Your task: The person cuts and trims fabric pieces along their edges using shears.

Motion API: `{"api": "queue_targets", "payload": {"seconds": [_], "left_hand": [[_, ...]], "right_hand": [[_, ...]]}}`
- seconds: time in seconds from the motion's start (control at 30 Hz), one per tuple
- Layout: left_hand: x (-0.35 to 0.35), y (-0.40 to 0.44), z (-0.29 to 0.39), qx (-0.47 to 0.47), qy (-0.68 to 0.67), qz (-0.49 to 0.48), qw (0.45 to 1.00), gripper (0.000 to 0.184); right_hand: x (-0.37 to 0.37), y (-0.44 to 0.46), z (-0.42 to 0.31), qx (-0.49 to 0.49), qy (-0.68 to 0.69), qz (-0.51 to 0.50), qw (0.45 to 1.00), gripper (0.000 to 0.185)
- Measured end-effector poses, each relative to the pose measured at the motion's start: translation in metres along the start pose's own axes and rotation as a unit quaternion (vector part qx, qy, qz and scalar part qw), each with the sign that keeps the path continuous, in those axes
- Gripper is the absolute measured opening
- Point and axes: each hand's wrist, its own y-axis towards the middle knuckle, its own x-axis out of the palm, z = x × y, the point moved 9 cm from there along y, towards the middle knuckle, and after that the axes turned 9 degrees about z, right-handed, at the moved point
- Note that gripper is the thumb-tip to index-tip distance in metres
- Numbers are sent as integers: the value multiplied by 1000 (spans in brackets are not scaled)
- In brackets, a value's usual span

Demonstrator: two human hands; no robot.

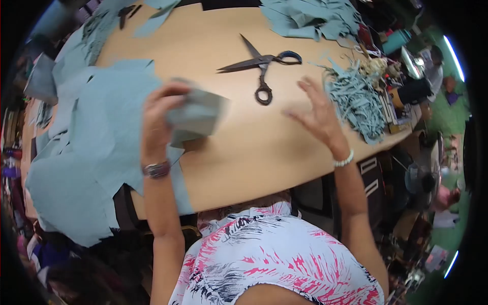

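My left hand grips a blurred, folded or stacked grey-green piece of sheet material, lifted above the table. My right hand is held over the table with fingers apart and nothing in it. Between and beyond my hands lies a pair of large dark scissors, blades spread and pointing left. Under and beside my left hand spreads a large blue-green sheet, which looks like leather or fabric. It hangs over the table's front edge.
A heap of thin blue-green strips lies at the right of the table. More sheet scraps lie at the far side. A small dark tool rests at the far left. At far right, a person is visible.
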Motion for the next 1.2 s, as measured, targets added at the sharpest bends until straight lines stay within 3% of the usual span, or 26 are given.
{"api": "queue_targets", "payload": {"seconds": [0.03,0.1,0.17,0.27,0.4,0.5,0.57,0.6,0.7,0.73,0.8,0.87,0.9,0.93,0.97,1.0,1.03,1.07,1.13,1.17,1.2], "left_hand": [[48,-3,12,8,65,-108,992,17],[118,-15,28,72,139,-260,953,21],[149,-23,23,64,115,-285,949,24],[142,-30,57,258,192,-156,934,36],[46,-39,47,245,418,76,872,44],[-50,-69,39,192,581,277,741,47],[-100,-94,27,152,635,359,667,47],[-106,-101,17,141,662,353,646,45],[-109,-110,-1,115,744,325,573,37],[-109,-108,-5,112,740,322,579,33],[-112,-105,-10,104,732,319,593,27],[-107,-105,1,121,701,340,615,18],[-102,-106,10,133,687,349,624,16],[-97,-104,20,147,671,355,634,15],[-80,-102,42,223,679,353,603,13],[-79,-94,53,213,643,363,640,13],[-77,-84,64,201,605,370,675,13],[-74,-72,75,190,566,377,708,13],[-43,-43,101,202,373,357,832,12],[-15,-28,109,222,330,297,868,11],[15,-18,115,243,285,235,897,10]], "right_hand": [[6,1,-27,46,232,-36,971,69],[2,3,-68,49,359,-3,932,66],[3,4,-71,80,437,41,895,56],[3,0,-24,180,469,58,862,51],[-6,-30,51,238,328,34,914,47],[-16,-46,73,161,7,61,985,46],[-19,-29,42,88,0,94,992,46],[-17,-19,21,52,-4,111,992,46],[29,10,-43,-41,76,36,996,42],[49,19,-63,-52,90,-3,995,41],[98,30,-87,-42,-15,-153,987,40],[131,29,-106,-2,109,-278,954,41],[144,24,-115,20,167,-338,926,42],[146,21,-123,61,293,-332,894,43],[146,15,-128,103,413,-319,847,44],[146,8,-131,146,525,-301,782,45],[152,-2,-130,226,605,-311,697,51],[153,-11,-134,313,693,-303,574,53],[150,-28,-149,451,807,-255,283,57],[151,-34,-164,415,839,-298,188,56],[148,-33,-161,414,840,-293,193,56]]}}
